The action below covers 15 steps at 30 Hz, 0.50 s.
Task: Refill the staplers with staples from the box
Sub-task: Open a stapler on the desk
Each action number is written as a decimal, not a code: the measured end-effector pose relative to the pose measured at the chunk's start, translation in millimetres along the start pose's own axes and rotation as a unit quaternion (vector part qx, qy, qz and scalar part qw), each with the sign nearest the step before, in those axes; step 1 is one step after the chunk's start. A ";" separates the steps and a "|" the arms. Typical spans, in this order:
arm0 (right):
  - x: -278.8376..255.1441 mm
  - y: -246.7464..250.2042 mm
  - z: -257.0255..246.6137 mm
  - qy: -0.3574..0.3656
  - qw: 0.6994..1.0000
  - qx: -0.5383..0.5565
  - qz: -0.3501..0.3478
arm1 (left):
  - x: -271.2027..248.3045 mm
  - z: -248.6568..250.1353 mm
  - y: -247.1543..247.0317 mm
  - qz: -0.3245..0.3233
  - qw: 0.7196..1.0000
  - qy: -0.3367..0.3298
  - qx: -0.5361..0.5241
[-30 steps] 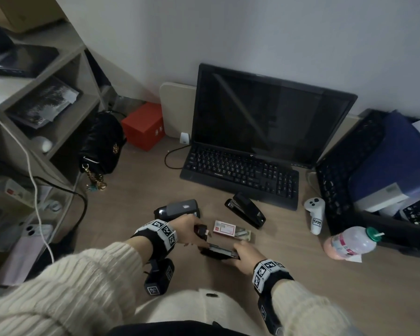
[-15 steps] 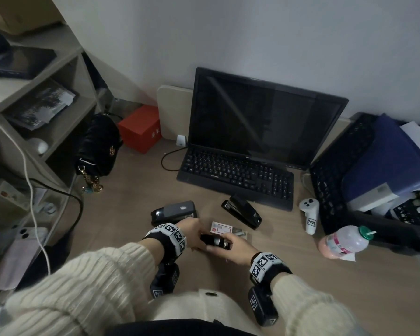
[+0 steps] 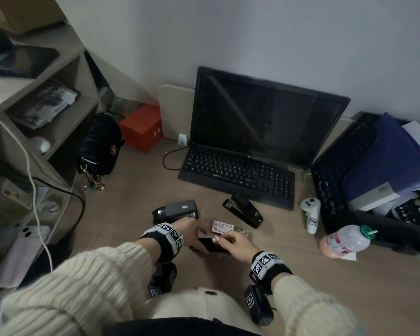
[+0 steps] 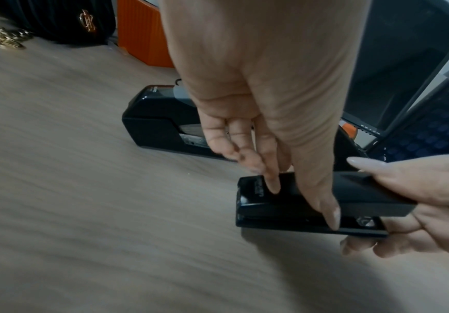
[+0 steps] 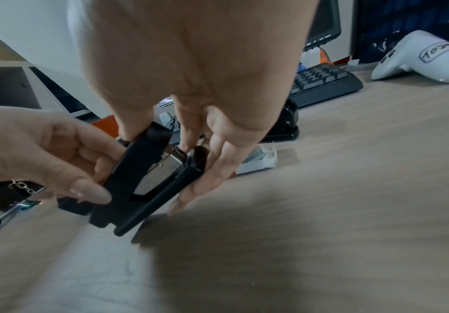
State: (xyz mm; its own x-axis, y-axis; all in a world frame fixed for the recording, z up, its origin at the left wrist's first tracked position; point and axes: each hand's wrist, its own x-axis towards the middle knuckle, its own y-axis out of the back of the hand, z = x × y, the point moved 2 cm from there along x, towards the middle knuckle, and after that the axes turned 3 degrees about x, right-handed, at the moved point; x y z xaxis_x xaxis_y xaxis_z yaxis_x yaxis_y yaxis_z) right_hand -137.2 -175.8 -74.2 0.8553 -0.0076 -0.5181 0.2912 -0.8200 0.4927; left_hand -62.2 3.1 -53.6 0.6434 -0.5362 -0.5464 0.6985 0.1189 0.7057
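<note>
A small black stapler [image 3: 210, 243] is held just above the desk between both hands. My left hand [image 4: 304, 207] pinches its front end, thumb and forefinger on the top arm. At the rear, my right hand [image 5: 164, 167] grips the small black stapler [image 5: 137, 180], whose top stands slightly ajar over the metal magazine [image 5: 171, 162]. The staple box [image 3: 222, 227], white and red, lies just beyond the hands with its tray pulled out. A grey-topped stapler [image 3: 176, 209] lies behind my left hand [image 3: 194, 236]. Another black stapler [image 3: 243, 213] lies behind my right hand [image 3: 224, 240].
A keyboard [image 3: 238, 172] and dark monitor [image 3: 264, 117] stand at the back. A white controller [image 3: 310, 214] and a bottle [image 3: 344, 241] lie to the right. At the left are a black handbag [image 3: 100, 144], a red box [image 3: 141, 127] and shelves [image 3: 66, 98].
The left hand held the stapler's top arm lifted away from the base; the arm has come down and both hands have closed in on the stapler.
</note>
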 end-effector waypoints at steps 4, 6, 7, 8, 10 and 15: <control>-0.2 7.8 -6.1 0.025 0.998 0.053 -0.014 | -2.7 0.2 4.6 -0.009 1.000 0.000 0.019; 3.6 12.9 -5.1 0.020 0.996 0.088 -0.011 | -3.2 1.9 5.2 -0.036 0.999 0.001 0.011; 5.2 15.8 -5.7 0.019 0.994 0.111 -0.008 | -3.0 2.2 5.7 -0.051 0.999 0.003 0.005; 5.9 18.0 -7.4 0.020 0.991 0.135 -0.005 | -3.1 2.9 6.7 -0.064 0.998 0.007 0.004; 8.3 22.7 -10.6 0.016 0.984 0.176 0.009 | -2.2 5.2 10.1 -0.076 0.997 0.013 0.019; 12.6 27.5 -17.8 -0.002 0.963 0.263 0.053 | 4.2 16.7 18.9 -0.034 0.999 0.034 -0.004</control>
State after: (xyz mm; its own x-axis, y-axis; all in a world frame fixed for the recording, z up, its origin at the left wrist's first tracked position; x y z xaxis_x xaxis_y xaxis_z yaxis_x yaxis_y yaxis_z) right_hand -110.7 -188.3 -54.8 0.8664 -0.1092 -0.4872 -0.0569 -0.9910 0.1208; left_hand -51.6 -10.8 -35.0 0.6143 -0.4855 -0.6221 0.7431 0.0906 0.6631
